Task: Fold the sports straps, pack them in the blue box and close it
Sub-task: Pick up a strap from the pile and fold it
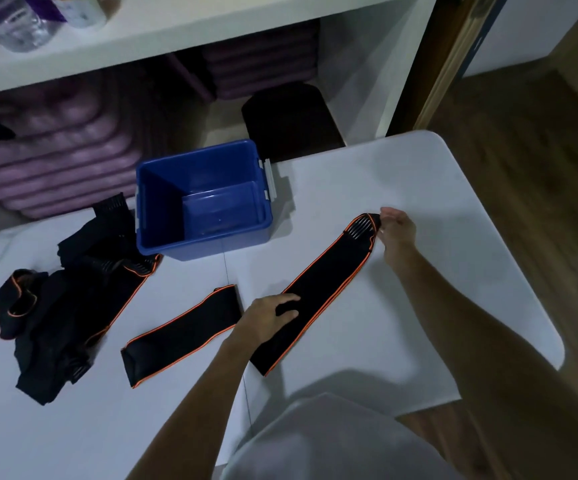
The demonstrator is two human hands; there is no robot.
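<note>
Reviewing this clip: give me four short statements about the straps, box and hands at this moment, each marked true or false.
1. The blue box is open and holds no straps. True.
2. The right hand rests flat on the table. False: it pinches the far end of the stretched strap.
3. The left hand presses on that strap. True.
4. All straps are folded. False: a tangled pile lies left of the box.

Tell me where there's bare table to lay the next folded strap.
Bare patches: right of the blue box, beyond the right hand toward the table's rounded corner; also the near-left table below the folded strap. Crowded: the strap pile at left, and the middle, where the left hand presses the stretched strap.
</note>
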